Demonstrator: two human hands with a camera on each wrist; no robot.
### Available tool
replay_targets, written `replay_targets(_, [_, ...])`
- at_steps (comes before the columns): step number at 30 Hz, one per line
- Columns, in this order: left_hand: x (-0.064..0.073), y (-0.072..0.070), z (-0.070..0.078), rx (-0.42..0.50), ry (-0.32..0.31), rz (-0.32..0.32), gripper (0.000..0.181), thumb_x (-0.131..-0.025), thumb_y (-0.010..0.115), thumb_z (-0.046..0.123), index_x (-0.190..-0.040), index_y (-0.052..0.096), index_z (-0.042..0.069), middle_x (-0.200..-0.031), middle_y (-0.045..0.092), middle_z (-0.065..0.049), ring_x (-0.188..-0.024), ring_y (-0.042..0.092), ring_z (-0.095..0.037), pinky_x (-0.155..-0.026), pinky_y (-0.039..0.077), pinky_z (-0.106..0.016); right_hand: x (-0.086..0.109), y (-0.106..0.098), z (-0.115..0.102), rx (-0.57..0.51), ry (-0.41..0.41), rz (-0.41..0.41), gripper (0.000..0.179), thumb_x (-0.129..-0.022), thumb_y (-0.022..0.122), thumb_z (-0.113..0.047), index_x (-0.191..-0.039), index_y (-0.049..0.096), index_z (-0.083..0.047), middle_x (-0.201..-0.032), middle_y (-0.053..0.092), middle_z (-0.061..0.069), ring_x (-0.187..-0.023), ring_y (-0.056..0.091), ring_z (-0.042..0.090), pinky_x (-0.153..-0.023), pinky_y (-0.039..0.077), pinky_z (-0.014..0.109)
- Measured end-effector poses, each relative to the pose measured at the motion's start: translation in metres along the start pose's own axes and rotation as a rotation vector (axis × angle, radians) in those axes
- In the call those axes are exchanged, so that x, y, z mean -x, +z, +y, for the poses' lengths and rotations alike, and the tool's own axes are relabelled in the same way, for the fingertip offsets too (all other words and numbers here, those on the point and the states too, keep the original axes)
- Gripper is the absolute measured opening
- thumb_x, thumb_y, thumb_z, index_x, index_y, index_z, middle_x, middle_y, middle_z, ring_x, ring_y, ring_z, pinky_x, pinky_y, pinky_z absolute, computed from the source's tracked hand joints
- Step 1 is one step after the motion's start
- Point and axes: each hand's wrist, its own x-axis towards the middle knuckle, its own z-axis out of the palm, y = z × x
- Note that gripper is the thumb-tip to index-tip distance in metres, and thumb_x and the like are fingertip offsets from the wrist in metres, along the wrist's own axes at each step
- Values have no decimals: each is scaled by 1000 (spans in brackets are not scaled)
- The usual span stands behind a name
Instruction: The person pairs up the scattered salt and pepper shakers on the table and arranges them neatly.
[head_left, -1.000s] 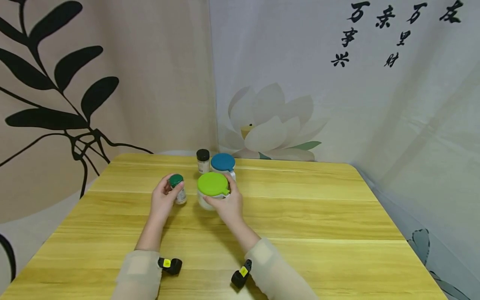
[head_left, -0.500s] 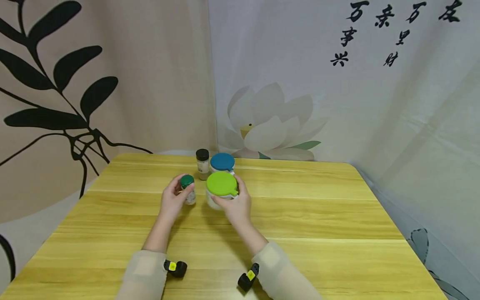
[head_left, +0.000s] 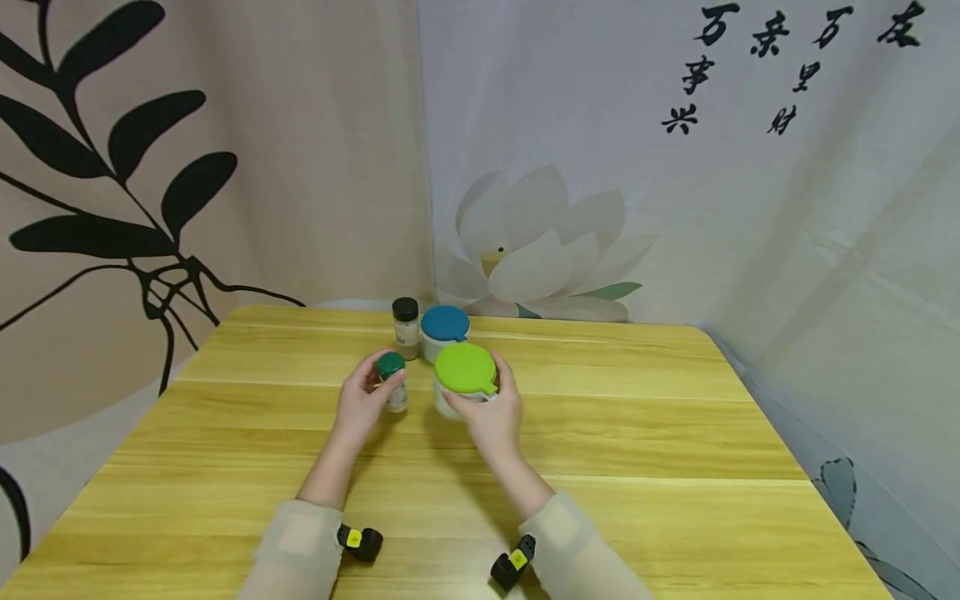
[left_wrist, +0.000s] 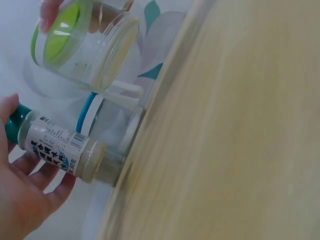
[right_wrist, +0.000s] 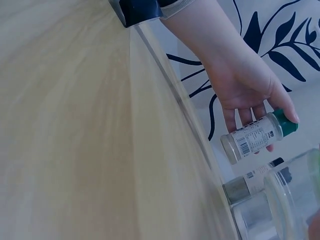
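My left hand (head_left: 363, 402) grips a small spice bottle (left_wrist: 57, 145) with a green cap and a printed label, held above the table. In the left wrist view some pale contents show near its base. My right hand (head_left: 495, 412) grips a clear jar (left_wrist: 90, 47) by its upper part, just under the lime-green lid (head_left: 466, 368). The jar is raised too, to the right of the bottle. Behind them stand a black-capped spice bottle (head_left: 406, 329) and a jar with a blue lid (head_left: 446, 323), side by side on the table.
The wooden table (head_left: 645, 450) reaches back to a hanging cloth (head_left: 675, 233) printed with a lotus and characters. A beige cloth with dark leaves (head_left: 315, 150) hangs at the left. Both wrists wear small black cameras.
Both hands have moved to the right across the table, carrying the green-capped spice bottle and the green-lidded jar. The black-capped bottle and the blue-lidded jar have stayed put.
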Motion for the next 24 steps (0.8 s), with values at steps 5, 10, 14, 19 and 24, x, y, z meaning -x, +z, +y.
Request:
replay_targets(5, [2, 5, 1, 17, 19, -15, 44, -91, 68, 22, -130, 55, 8, -117, 61, -15, -97, 58, -12, -80, 47, -23, 0, -9, 2, -12, 34, 13, 87, -64, 91, -20, -138, 46, -6, -126, 57, 7, -116, 52, 23, -97, 41, 46])
replay_targets(10, [3, 11, 2, 33, 17, -29, 42, -91, 68, 19, -129, 56, 8, -117, 61, -15, -96, 59, -12, -80, 47, -23, 0, -18, 4, -4, 55, 47, 87, -63, 91, -18, -137, 47, -7, -124, 57, 8, -115, 52, 23, -96, 42, 45])
replay_targets(14, [5, 17, 4, 36, 5, -42, 42, -91, 68, 17, -130, 56, 8, -118, 61, -15, -96, 59, -13, -80, 47, -23, 1, -25, 4, -6, 46, 64, 87, -62, 91, -17, -136, 48, -7, -123, 58, 10, -114, 52, 24, -95, 43, 45])
replay_targets(19, [9, 24, 8, 31, 0, -61, 41, -92, 67, 16, -130, 56, 7, -118, 61, -16, -97, 58, -12, -81, 46, -23, 2, -35, 3, -13, 43, 76, 86, -63, 91, -18, -137, 48, -10, -123, 57, 8, -114, 52, 24, -94, 43, 46])
replay_targets(24, [13, 33, 11, 28, -9, -74, 40, -91, 67, 16, -129, 57, 7, -115, 62, -15, -97, 58, -15, -82, 46, -26, 3, -45, 4, -10, 39, 88, 85, -63, 91, -18, -136, 48, -11, -123, 57, 7, -113, 51, 23, -94, 43, 47])
